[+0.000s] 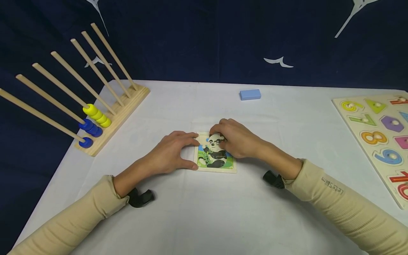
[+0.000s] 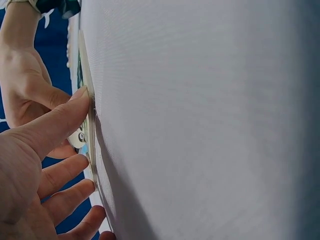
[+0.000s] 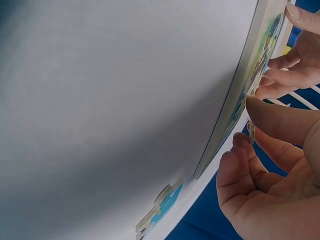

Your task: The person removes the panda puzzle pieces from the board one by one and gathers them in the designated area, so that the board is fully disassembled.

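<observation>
A small panda jigsaw puzzle (image 1: 216, 163) in a pale wooden frame lies on the white table between my hands. My left hand (image 1: 173, 150) steadies its left side, thumb at the near corner and fingertips along the edge. From the other side my right hand (image 1: 239, 139) pinches a thin puzzle piece (image 3: 251, 131) between thumb and fingers, over the upper right of the picture. The right wrist view also shows a loose blue puzzle piece (image 3: 162, 207) lying on the cloth beyond the frame; the right hand hides it from the head view.
At the left stands a wooden peg abacus (image 1: 118, 120) with blue and yellow rings on some rods. A blue block (image 1: 250, 94) lies toward the back edge. On the right is a number and shape puzzle board (image 1: 360, 136). A dark curtain (image 1: 191, 42) hangs behind the table.
</observation>
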`<state>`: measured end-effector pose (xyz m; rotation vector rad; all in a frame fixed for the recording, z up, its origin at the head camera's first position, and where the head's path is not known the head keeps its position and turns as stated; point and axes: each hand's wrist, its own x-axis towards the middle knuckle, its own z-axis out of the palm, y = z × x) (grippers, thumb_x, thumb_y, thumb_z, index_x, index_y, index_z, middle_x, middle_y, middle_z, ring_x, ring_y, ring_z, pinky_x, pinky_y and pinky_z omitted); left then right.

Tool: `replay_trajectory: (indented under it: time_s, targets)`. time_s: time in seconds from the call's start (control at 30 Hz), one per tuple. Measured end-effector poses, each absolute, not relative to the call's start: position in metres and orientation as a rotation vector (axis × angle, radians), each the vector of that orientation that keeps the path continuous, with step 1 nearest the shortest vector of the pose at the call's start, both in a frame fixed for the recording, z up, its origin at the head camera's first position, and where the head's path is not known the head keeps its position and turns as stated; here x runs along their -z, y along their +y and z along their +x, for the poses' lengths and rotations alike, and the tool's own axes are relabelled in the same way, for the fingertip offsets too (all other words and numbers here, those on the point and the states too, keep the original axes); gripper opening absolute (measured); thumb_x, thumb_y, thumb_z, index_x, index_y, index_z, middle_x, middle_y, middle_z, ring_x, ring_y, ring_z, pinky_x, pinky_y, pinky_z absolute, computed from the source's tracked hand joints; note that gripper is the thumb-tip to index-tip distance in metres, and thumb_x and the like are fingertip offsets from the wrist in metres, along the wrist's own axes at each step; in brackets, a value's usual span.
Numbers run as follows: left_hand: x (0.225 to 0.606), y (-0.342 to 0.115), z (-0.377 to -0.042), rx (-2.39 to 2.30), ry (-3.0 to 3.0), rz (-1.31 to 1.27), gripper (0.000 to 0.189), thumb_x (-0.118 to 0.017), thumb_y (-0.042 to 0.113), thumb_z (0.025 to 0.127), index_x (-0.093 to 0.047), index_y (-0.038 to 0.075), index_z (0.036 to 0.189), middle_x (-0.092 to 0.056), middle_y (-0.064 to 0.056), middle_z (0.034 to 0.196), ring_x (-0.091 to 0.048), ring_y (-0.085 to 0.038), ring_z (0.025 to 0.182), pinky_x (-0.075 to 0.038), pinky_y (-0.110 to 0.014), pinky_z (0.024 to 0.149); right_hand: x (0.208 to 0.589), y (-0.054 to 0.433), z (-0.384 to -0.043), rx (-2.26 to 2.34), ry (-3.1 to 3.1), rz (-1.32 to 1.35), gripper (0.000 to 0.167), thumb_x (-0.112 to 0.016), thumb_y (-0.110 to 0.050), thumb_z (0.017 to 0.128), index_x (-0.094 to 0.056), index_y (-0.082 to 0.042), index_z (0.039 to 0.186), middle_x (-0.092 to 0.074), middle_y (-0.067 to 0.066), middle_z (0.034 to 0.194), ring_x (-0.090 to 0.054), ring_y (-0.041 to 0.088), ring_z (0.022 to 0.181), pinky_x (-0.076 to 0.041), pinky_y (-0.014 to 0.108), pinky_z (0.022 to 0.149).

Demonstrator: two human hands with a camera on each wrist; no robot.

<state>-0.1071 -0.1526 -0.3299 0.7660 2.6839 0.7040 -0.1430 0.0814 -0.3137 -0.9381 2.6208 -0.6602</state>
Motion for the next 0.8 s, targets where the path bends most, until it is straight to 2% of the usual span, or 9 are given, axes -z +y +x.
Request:
replay_trajectory:
  time_s: [0.17,0.4,0.6,0.8]
  targets:
    - [0.33,-0.153,-0.107,-0.708,2.684,0.768,0.061,-0.087,0.035,0.075,-0.067,0.011,0.127,-0.049,-0.005,0.147,-0.039,-0.03,0.135,-0.03,-0.054,0.107,0.313,0.084,-0.143,0.674,2.628,-0.94,0.037,-0.068,0.001,0.087,-0.065,-0.002,0.124,-0.061,0.01,0.108,-0.052,0.026,0.1,-0.041,0.04,0.09]
    - [0.33,-0.152,-0.107,-0.651,2.684,0.784,0.072,-0.085,0.036,0.077,-0.058,0.012,0.14,-0.045,-0.007,0.15,-0.037,-0.032,0.135,-0.03,-0.057,0.105,0.309,0.092,-0.145,0.763,2.631,-0.935,0.038,-0.073,-0.001,0.085,-0.066,-0.005,0.122,-0.06,0.007,0.104,-0.052,0.024,0.097,-0.042,0.039,0.088]
    - [0.329,-0.151,-0.108,-0.612,2.683,0.78,0.064,-0.085,0.036,0.078,-0.064,0.013,0.133,-0.046,-0.007,0.149,-0.036,-0.034,0.136,-0.029,-0.059,0.105,0.304,0.1,-0.149,0.84,2.626,-0.952,0.037,-0.074,0.002,0.083,-0.067,-0.005,0.119,-0.061,0.007,0.102,-0.053,0.024,0.097,-0.042,0.04,0.087]
    - [0.33,-0.15,-0.108,-0.619,2.68,0.781,0.063,-0.086,0.035,0.077,-0.065,0.013,0.132,-0.046,-0.008,0.149,-0.037,-0.034,0.135,-0.029,-0.058,0.105,0.3,0.112,-0.15,0.879,2.622,-0.96,0.033,-0.071,0.003,0.085,-0.067,-0.004,0.117,-0.06,0.008,0.102,-0.053,0.026,0.098,-0.043,0.041,0.086]
